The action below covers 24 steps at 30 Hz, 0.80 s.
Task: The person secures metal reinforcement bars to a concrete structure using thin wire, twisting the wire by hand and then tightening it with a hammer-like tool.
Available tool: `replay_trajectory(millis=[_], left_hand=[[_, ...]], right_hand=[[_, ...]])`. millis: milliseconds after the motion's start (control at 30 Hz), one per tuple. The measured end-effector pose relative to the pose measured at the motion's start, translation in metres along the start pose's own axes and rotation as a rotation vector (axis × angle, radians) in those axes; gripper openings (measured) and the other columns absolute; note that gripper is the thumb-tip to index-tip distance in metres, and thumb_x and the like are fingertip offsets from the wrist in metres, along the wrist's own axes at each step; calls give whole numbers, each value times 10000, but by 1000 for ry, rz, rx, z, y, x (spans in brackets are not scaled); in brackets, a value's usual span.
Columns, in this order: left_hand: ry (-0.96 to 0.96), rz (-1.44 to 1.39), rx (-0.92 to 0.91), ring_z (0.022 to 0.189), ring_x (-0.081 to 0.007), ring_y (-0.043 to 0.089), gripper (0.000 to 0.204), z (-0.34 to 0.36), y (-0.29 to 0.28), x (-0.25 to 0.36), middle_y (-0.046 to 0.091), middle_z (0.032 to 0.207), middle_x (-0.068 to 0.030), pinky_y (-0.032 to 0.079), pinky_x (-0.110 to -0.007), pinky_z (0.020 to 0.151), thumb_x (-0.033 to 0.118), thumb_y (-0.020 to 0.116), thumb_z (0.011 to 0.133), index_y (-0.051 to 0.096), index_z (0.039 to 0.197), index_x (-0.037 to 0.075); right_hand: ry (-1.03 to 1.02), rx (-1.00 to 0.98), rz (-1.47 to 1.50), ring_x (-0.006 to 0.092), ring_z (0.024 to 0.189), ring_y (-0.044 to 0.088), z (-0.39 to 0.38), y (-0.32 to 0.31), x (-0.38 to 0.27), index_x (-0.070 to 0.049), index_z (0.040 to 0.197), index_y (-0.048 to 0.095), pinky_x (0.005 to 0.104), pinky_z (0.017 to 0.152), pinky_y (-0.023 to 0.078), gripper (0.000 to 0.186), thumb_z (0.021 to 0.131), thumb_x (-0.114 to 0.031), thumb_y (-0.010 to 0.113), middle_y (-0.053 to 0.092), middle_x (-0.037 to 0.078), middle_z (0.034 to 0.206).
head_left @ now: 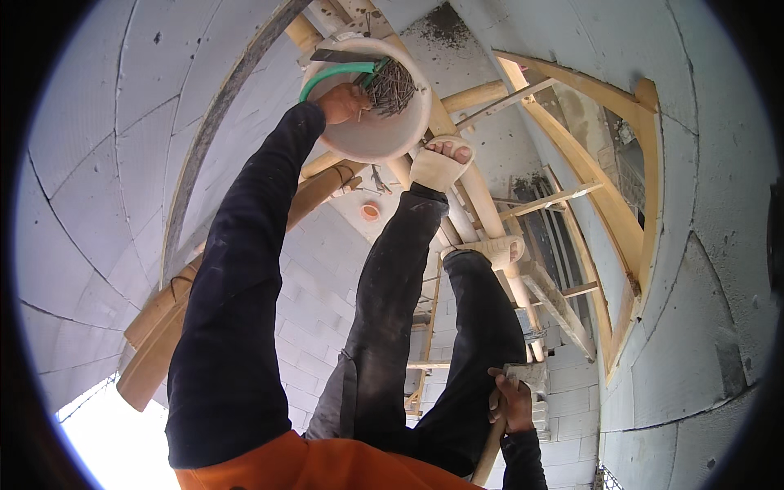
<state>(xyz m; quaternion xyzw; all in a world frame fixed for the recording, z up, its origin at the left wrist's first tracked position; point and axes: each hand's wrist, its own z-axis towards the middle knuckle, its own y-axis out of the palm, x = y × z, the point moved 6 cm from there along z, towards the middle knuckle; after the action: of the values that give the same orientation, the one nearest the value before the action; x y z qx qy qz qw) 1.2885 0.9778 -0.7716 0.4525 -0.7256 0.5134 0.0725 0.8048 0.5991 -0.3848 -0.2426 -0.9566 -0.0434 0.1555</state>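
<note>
My left hand (343,104) reaches into a pale round bucket (380,135), its fingers curled at the edge of a heap of loose nails (390,86); what they grip is too small to make out. A green curved piece (331,75), perhaps a handle, and a dark flat tool (339,56) lie across the bucket above my hand. Low on the right, my right hand (510,404) is closed round a tool with a wooden handle (488,457) and a dull metal head (532,377), apparently a hammer, beside my right leg.
My sandalled feet (441,170) rest on round timber poles (487,200) high above a floor (359,224) with a small orange container (370,211). Pale block walls (694,163) rise both sides, with a wooden frame (621,229) at right and bundled boards (151,335) at left.
</note>
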Motion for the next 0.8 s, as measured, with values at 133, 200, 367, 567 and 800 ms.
replay_trajectory(millis=[133,200,367,567,800], left_hand=[[-714,-1082,-75,666,-66,482,163,8,-1,13,656,947,24,360,-246,547,239,695,943,695,1057,122],[-879,-1184,-86,636,-42,420,169,-7,-11,24,646,944,43,305,-228,512,232,690,949,679,1080,126],[-828,-1344,-51,624,-47,402,151,-20,-19,54,641,937,39,271,-214,486,201,653,984,642,1103,109],[-798,-1505,-17,640,-43,400,190,-34,-14,61,659,955,17,285,-199,461,169,605,1034,642,1194,73],[-850,-1491,14,648,-54,421,328,-23,-16,59,745,1118,-59,299,-201,452,208,544,1071,608,1333,20]], right_hand=[[-17,21,-9,153,398,500,-1,-2,8,30,1348,596,314,388,463,551,1015,-401,681,539,51,575],[-26,15,-16,153,400,498,-1,-4,8,28,1343,602,315,388,464,550,1013,-405,684,537,50,576],[-49,17,-45,154,404,491,0,-9,13,22,1329,617,318,387,465,549,1008,-417,693,538,53,577],[-40,-12,-20,153,403,485,-1,-8,10,16,1330,618,318,392,467,550,1006,-421,700,537,49,576],[-33,-13,7,157,398,492,1,-12,11,18,1332,614,320,389,468,539,1013,-410,694,535,53,565]])
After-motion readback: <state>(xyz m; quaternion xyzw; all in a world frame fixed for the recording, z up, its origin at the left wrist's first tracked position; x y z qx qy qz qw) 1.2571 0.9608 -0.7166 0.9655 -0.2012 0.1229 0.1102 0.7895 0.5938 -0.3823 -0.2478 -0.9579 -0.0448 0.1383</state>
